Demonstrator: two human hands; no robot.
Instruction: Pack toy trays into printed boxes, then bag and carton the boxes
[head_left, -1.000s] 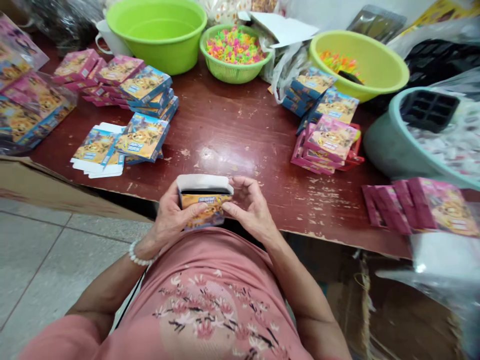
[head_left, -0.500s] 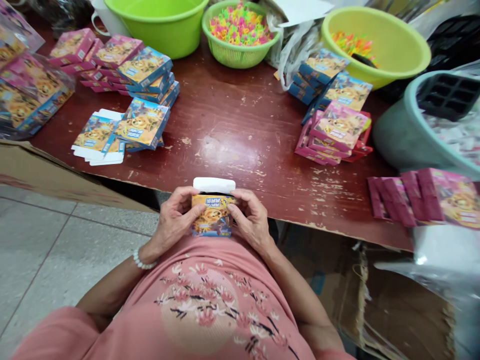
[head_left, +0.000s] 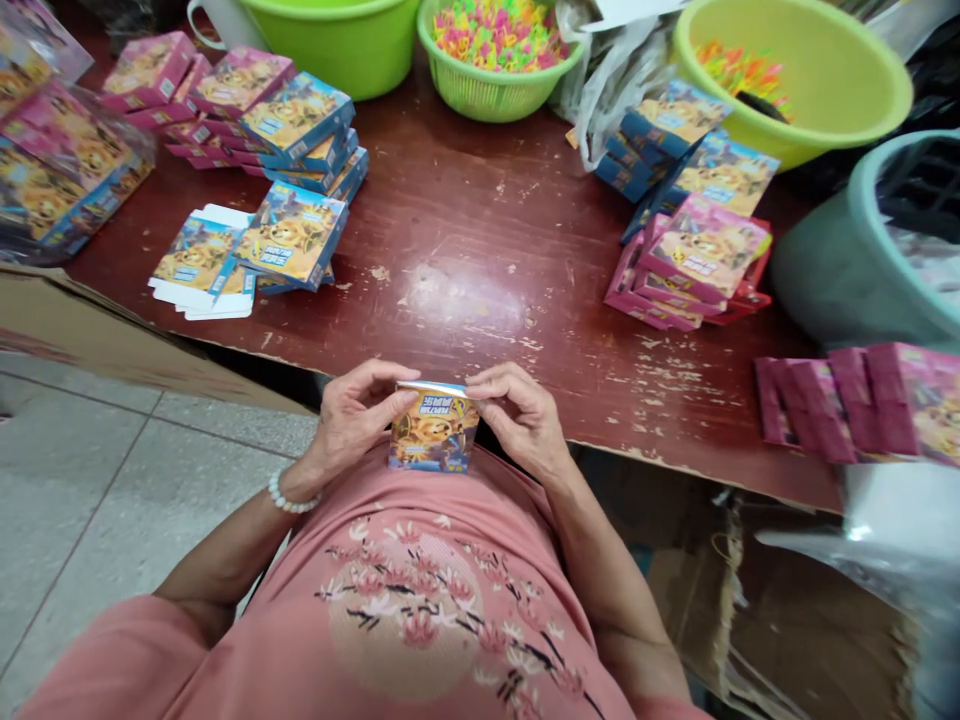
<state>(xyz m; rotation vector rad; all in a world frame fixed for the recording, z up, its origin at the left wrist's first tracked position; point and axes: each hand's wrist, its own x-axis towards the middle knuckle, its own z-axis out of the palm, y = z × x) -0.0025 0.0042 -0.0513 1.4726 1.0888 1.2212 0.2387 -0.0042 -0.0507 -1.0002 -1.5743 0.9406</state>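
Between my two hands is a small printed cardboard box, blue and yellow with a cartoon picture, held upright against my pink shirt at the table's edge. My left hand grips its upper left corner between thumb and fingers. On the opposite side, my right hand pinches the upper right corner. The box's top flap lies folded down, with a thin white edge showing along the opening. Flattened box blanks lie on the table at the left, partly under a blue box.
Pink boxes and blue boxes are stacked at the back left. More stacks stand at the right, near a grey-green bucket. A green basket holds small coloured plastic pieces. Pink boxes lie along the right edge.
The box's white flap, which stood up before, is now folded down over the opening. My right hand has shifted slightly right and up. The view has moved a little.
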